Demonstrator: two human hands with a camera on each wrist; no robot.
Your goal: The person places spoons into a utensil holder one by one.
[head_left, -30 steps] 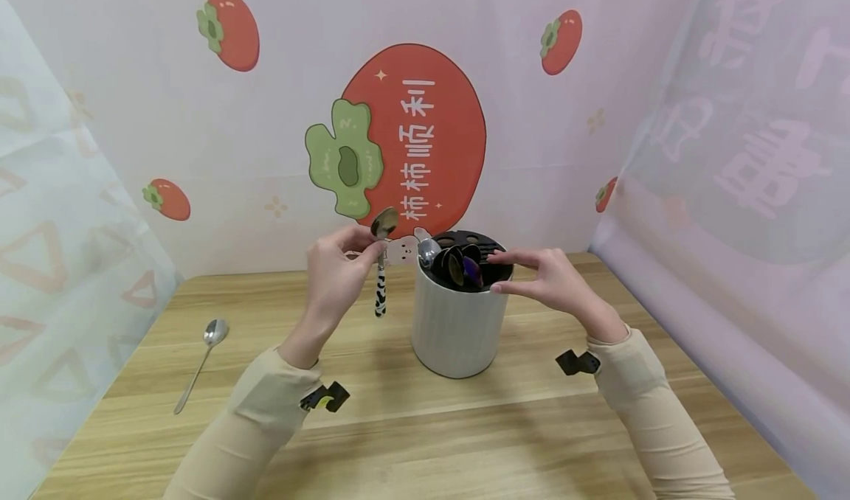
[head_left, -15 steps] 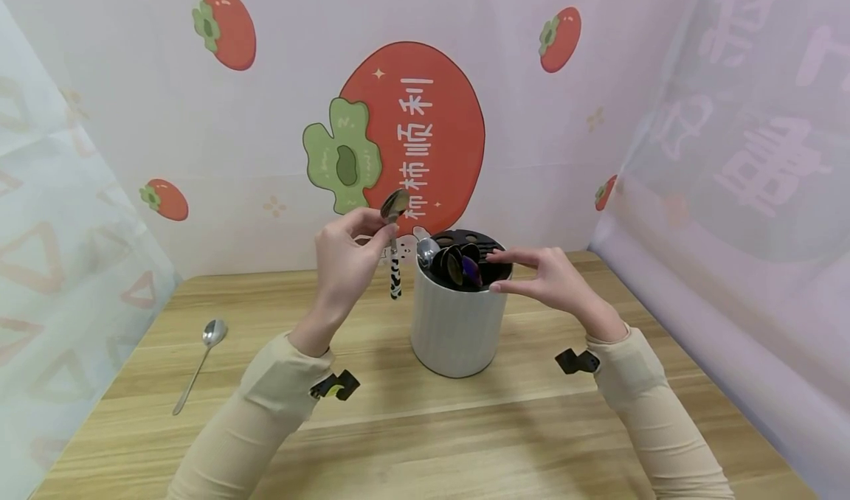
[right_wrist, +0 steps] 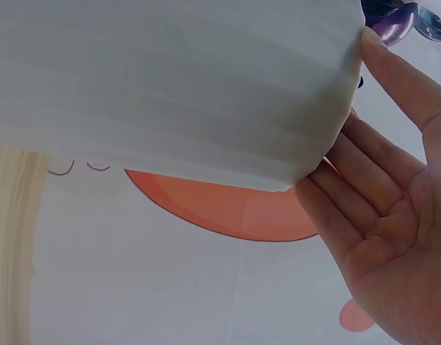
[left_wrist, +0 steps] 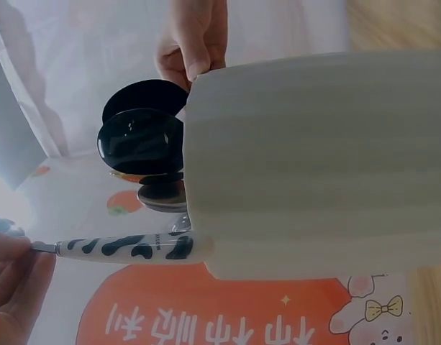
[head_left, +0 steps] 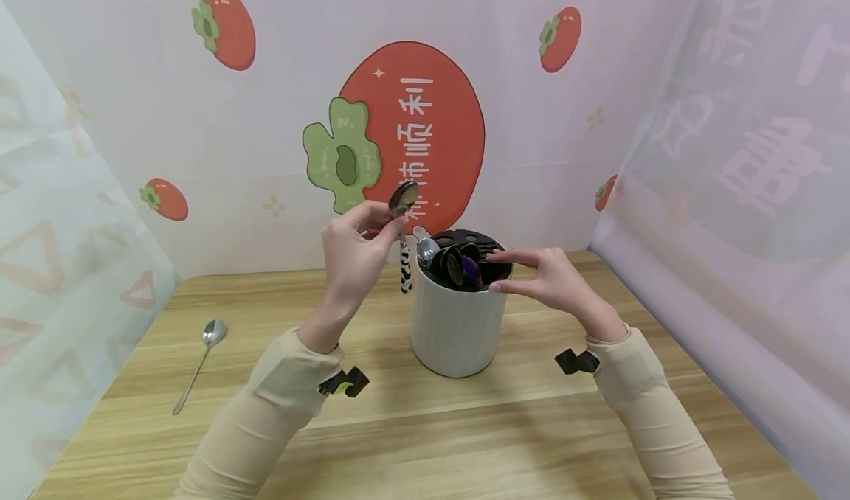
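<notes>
My left hand (head_left: 358, 253) pinches a spoon (head_left: 406, 270) at its metal neck, bowl upward. The black-and-white cow-print handle hangs down beside the left rim of a ribbed white utensil holder (head_left: 458, 330); in the left wrist view the handle end overlaps the holder's edge. Several spoons stand bowl-up in the holder's black insert (head_left: 490, 243), among them a silver spoon (head_left: 428, 252) and a purple spoon (head_left: 471, 271). At the right side my right hand (head_left: 554, 282) holds the holder's rim, with the thumb (right_wrist: 393, 68) in front and the other fingers behind it.
Another silver spoon (head_left: 214, 332) lies on the wooden table (head_left: 425, 441) at the left. Behind the holder hangs a cloth backdrop (head_left: 279, 116) with persimmon prints, and more cloth (head_left: 737, 264) closes off the right side.
My left hand has carried the cow-print spoon rightward and slightly up, closer to the holder's left rim. My right hand and the holder stay in place.
</notes>
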